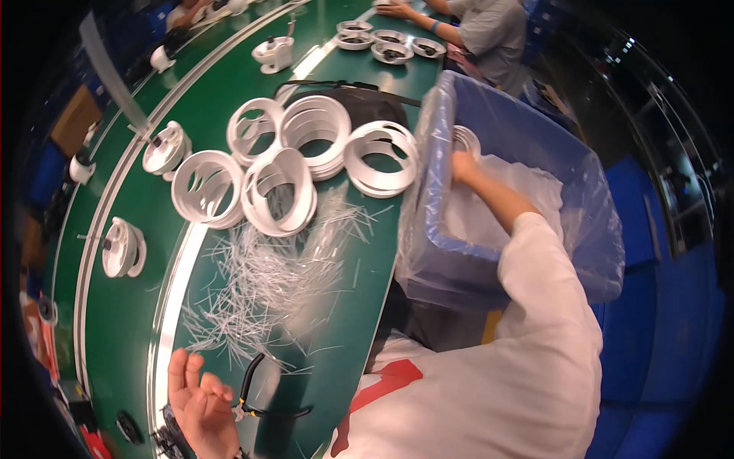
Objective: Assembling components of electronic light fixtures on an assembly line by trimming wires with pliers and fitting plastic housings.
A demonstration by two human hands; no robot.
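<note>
From here I see the person's right hand [462,166] down inside a plastic-lined blue bin [527,122], at some nested white rings [467,139]; whether it grips them I can't tell. White sheeting [535,187] lies just beside that hand. The left hand [200,402] is up over the desk [355,287], palm showing, fingers loosely bent, nothing in it. Just to its right sit black-handled pliers [246,405], and beyond it spreads a heap of thin clear strips [264,287]. Past the strips, between the two hands, stand stacks of larger-looking white hoops [315,126]. A co-worker [489,38] is well beyond both hands.
</note>
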